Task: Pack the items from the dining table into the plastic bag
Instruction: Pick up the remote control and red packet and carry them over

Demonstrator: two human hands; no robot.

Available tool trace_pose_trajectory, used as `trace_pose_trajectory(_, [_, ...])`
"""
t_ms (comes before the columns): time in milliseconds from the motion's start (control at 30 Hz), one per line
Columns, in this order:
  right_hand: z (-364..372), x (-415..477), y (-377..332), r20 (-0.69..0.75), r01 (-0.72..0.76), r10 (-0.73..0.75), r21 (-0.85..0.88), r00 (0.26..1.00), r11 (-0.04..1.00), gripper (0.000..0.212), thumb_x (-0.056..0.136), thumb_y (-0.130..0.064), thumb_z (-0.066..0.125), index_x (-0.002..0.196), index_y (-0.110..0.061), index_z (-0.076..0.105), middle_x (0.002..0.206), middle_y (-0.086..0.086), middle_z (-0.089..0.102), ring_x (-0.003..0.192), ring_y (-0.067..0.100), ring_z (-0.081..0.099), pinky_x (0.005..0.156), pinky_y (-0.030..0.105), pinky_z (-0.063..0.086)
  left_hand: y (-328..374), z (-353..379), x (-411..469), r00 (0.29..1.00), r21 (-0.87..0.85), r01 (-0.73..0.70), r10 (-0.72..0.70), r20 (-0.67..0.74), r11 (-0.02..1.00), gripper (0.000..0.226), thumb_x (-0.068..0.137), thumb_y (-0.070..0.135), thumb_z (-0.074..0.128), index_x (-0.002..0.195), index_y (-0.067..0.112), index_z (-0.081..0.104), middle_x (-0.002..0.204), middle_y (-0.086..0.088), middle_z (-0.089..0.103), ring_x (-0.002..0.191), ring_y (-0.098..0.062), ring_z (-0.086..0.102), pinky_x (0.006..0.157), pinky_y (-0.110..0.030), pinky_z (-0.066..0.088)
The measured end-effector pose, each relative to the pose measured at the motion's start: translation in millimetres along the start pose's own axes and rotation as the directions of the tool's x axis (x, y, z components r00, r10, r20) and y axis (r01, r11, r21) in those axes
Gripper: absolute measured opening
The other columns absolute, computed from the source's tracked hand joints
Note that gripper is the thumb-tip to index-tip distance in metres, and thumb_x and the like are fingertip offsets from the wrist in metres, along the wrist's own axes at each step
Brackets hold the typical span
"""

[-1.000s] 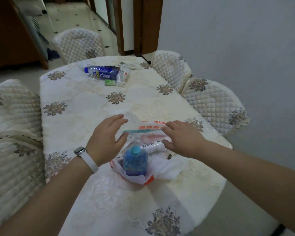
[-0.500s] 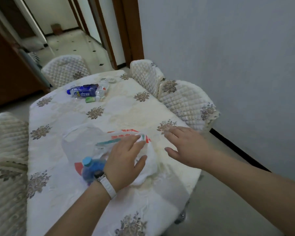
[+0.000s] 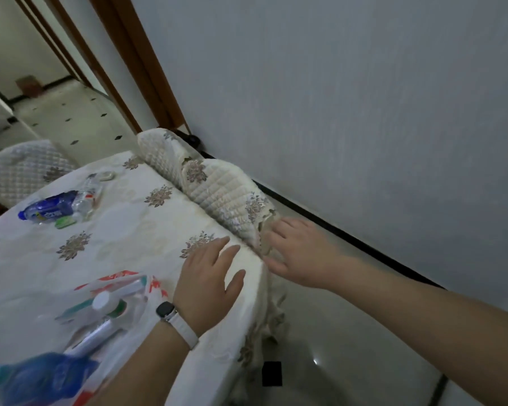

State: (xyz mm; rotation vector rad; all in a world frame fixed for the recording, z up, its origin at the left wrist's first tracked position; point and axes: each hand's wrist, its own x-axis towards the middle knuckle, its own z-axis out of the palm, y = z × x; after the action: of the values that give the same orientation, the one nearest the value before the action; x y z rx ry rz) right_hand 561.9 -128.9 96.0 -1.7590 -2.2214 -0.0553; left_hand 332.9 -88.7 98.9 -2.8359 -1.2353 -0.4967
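Observation:
A thin white plastic bag (image 3: pixel 123 284) with red print lies on the dining table (image 3: pixel 129 230) at the lower left. Inside it I see a blue bottle (image 3: pixel 38 379), a white tube (image 3: pixel 96 336) and a white-capped bottle (image 3: pixel 109 303). My left hand (image 3: pixel 208 284) rests flat on the tablecloth to the right of the bag, fingers spread, holding nothing. My right hand (image 3: pixel 298 254) hovers open past the table's right edge, near a chair back. A blue-labelled bottle (image 3: pixel 49 210), a clear bottle (image 3: pixel 85 197) and a green packet (image 3: pixel 63 222) lie at the far left of the table.
Quilted chairs stand along the table's right side (image 3: pixel 217 189) and at its far end (image 3: pixel 24 171). A small white item (image 3: pixel 106 176) lies near the far end. A grey wall runs along the right, with tiled floor (image 3: pixel 335 347) below and a doorway at upper left.
The view has swung right and the bag now sits lower left. My left hand slid off the bag onto bare tablecloth. My right hand moved out past the table edge toward the chair.

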Motion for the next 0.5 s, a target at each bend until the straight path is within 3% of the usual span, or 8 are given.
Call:
trace_pose_trajectory(267, [-7,12,76,-0.017,-0.125,0.125,-0.018,0.992,0.992,0.052,0.085,-0.050,0.041,0.118,-0.015,0.063,0.117,0.007,0.064,0.110,0.030,0.059,0.092,0.041,0.047,21,38,91,0.994,-0.042,-0.101,0.098,-0.053,0.994,0.043,0.087,0.039,0.053,0.121,0.014,0.062,0.126,-0.008,0.061,0.114,-0.029,0.057,0.095,-0.044,0.046])
trace_pose_trajectory(500, [-5,57,172,0.025,-0.190,0.196,-0.161,0.980,0.968,0.055,0.087,-0.052,0.045,0.125,-0.015,0.059,0.125,0.008,0.060,0.114,0.029,0.056,0.094,0.040,0.046,23,102,216,0.976,-0.081,-0.192,0.182,-0.117,0.978,0.041,0.085,0.038,0.056,0.117,0.013,0.063,0.124,-0.011,0.061,0.110,-0.030,0.057,0.093,-0.044,0.046])
